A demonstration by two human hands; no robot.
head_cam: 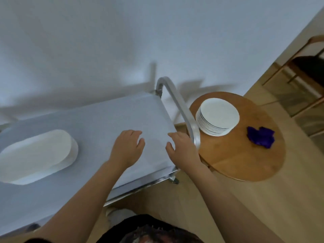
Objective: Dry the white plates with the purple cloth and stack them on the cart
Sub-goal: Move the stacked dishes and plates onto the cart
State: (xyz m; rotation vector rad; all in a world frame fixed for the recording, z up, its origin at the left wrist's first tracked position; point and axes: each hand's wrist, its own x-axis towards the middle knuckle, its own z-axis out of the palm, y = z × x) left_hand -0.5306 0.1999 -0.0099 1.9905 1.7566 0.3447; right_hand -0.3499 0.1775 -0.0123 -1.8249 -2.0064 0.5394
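A stack of several white plates stands on a round wooden table at the right. The crumpled purple cloth lies on that table just right of the stack. A second stack of white plates, blurred, rests on the left part of the metal cart. My left hand hovers over the cart top with fingers apart, holding nothing. My right hand is over the cart's right edge, beside the cart handle, fingers apart and empty.
A white wall runs behind the cart. A wooden chair stands on the wooden floor at the far right. The cart handle rises between the cart top and the round table.
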